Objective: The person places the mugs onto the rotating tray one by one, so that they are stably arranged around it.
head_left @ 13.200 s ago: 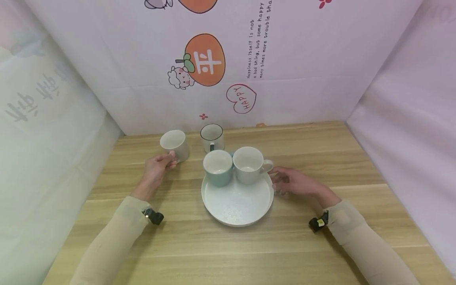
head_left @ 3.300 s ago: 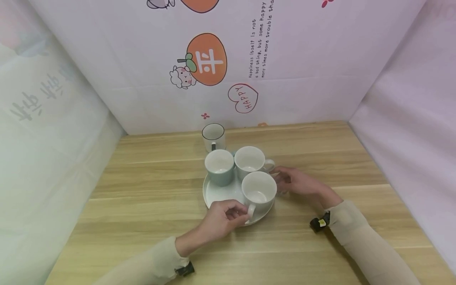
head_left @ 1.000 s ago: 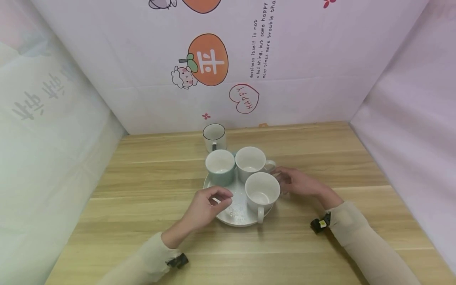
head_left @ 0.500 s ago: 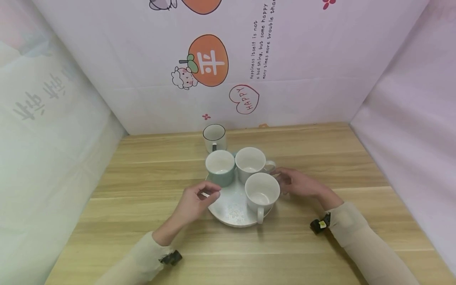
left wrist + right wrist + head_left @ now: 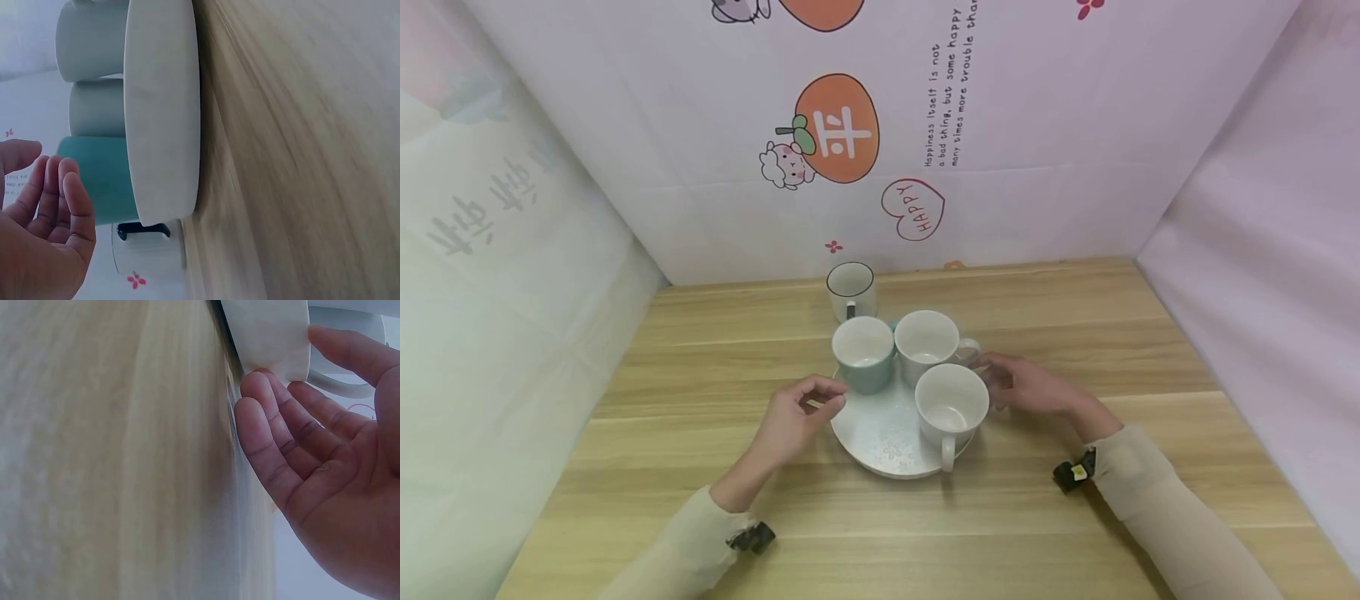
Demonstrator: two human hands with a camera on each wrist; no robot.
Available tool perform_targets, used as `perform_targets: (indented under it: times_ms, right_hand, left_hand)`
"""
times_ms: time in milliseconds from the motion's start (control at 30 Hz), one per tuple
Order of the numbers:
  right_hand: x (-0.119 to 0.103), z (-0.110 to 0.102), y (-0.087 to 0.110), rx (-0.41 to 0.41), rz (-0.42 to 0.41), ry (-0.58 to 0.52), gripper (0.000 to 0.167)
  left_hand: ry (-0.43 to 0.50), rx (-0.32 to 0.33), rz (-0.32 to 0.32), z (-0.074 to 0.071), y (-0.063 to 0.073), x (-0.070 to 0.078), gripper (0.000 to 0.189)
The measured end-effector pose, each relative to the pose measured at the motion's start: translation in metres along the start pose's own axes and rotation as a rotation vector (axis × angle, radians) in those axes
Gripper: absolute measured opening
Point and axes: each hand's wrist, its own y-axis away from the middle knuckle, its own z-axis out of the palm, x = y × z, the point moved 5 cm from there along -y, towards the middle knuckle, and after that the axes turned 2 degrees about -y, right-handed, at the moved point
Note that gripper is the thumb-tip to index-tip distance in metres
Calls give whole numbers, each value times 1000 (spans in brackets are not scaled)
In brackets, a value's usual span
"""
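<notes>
A round white tray (image 5: 876, 433) carries three mugs. At its back left is a teal mug with a white inside (image 5: 867, 372); a white mug (image 5: 921, 362) stands beside it, handle to the right. Another white mug (image 5: 951, 425) sits at the front right, handle toward me. My left hand (image 5: 790, 421) hovers at the tray's left edge, loosely curved and holding nothing; the left wrist view shows its fingers near the teal mug (image 5: 103, 178). My right hand (image 5: 1033, 387) holds the tray's right side, thumb at the rim and fingertips against the lower wall (image 5: 272, 337).
Behind the teal mug, a white mug with a dark rim and dark handle (image 5: 852, 292) stands on the wooden table (image 5: 700, 358). A printed white cloth (image 5: 1015, 200) rises along the table's back edge, with pale cloths at both sides.
Earlier my left hand moved a white mug from the back left onto the tray's front right and released it. Since then the left hand has drawn away leftward; the right hand stays put.
</notes>
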Motion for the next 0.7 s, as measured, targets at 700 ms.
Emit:
perform_targets:
  times_ms: [700]
  right_hand:
    - [2,0,-2,-17,3,-11,48]
  left_hand:
    - [-50,89,-64,-20,-19,-33,14]
